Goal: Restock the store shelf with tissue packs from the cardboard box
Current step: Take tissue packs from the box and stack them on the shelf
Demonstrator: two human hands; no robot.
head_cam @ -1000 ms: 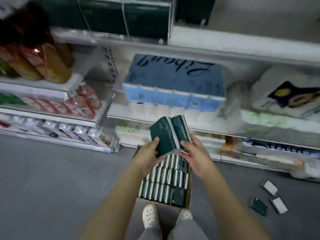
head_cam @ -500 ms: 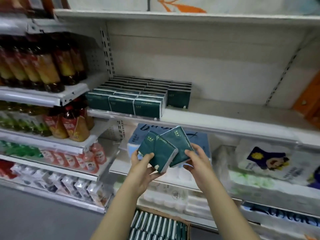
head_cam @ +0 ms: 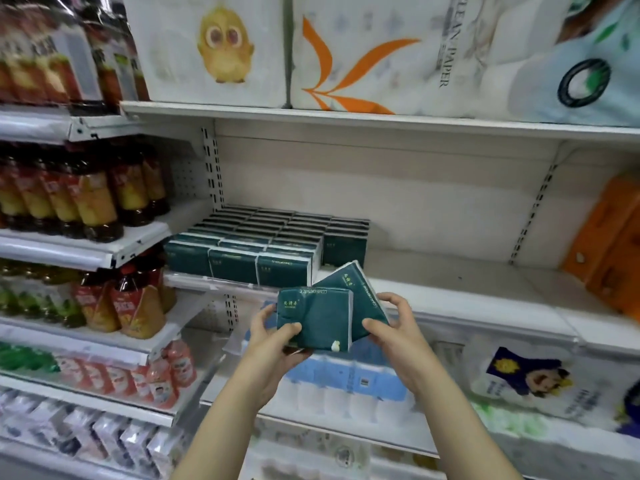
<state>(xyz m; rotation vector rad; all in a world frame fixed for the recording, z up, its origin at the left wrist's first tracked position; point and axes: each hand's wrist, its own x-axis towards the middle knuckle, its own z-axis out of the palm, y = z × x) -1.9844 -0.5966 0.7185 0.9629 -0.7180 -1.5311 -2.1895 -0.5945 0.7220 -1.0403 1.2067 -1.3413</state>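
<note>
Front tissue pack [head_cam: 317,318] is held by left hand [head_cam: 272,337], fingers [head_cam: 291,328] clamped on its left edge. Tilted tissue pack [head_cam: 360,292] behind it is clamped by right hand [head_cam: 396,337]. Both are held just before the shelf [head_cam: 460,296] edge, near the stocked packs [head_cam: 256,251].

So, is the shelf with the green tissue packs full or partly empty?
Partly empty. The stocked packs occupy only its left end; the shelf board to their right is bare.

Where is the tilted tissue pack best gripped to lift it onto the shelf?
Probably its right edge, from the right: the tilted tissue pack leans behind the front pack, leaving that edge free, where the right hand pinches it.
</note>
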